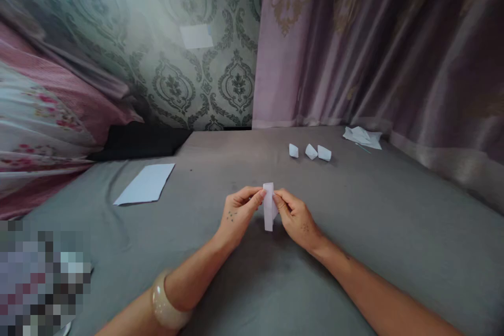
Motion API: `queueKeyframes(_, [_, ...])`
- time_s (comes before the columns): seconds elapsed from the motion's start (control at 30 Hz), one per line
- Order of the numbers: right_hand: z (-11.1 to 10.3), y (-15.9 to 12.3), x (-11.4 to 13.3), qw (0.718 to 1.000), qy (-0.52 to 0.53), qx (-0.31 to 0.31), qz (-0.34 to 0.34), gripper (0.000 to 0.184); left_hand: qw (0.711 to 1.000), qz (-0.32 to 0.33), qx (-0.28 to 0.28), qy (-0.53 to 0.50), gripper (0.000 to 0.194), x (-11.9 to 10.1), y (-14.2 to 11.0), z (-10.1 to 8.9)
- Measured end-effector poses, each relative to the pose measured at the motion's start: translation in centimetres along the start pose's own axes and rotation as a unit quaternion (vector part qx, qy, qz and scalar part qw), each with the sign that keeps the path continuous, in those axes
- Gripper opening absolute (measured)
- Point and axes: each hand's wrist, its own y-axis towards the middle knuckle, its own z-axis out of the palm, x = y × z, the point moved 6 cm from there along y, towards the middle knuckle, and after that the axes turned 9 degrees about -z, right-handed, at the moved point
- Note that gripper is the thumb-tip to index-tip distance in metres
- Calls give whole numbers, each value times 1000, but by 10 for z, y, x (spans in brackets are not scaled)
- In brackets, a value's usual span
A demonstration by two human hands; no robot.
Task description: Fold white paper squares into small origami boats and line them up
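A narrow strip of folded white paper [268,212] is held upright a little above the grey sheet, at the middle of the head view. My left hand [240,212] pinches its upper left edge between thumb and fingers. On the opposite edge, my right hand [297,218] has its thumb and fingertips closed on the paper as well. A small flap shows behind the strip, near my right fingertips. The far side of the fold and some of my fingertips are hidden.
Three small folded paper pieces [311,151] lie farther back. Behind them to the right is crumpled white paper [362,137]. A stack of white sheets [145,184] rests at left, near a folded black cloth [144,140]. Curtains [334,47] hang along the right.
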Motion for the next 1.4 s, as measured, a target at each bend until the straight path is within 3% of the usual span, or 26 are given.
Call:
queueKeyframes(0.23, [-7, -8, 8, 989, -95, -109, -28, 18, 997, -54, -40, -43, 25, 5, -1, 0])
queueKeyframes(0.4, [-1, -8, 24, 967, -215, -88, -101, 16, 990, -85, -31, -109, 29, 9, -4, 5])
queueKeyframes(0.63, [3, -9, 31, 931, -324, -69, -153, 36, 987, -74, -12, -145, 25, 10, -4, 7])
queueKeyframes(0.93, [6, -9, 35, 924, -336, -66, -168, 42, 989, -60, 2, -138, 26, 9, -3, 8])
queueKeyframes(1.4, [4, -3, 36, 956, -242, -94, -134, 29, 992, -27, 32, -118, 26, 9, -1, 9])
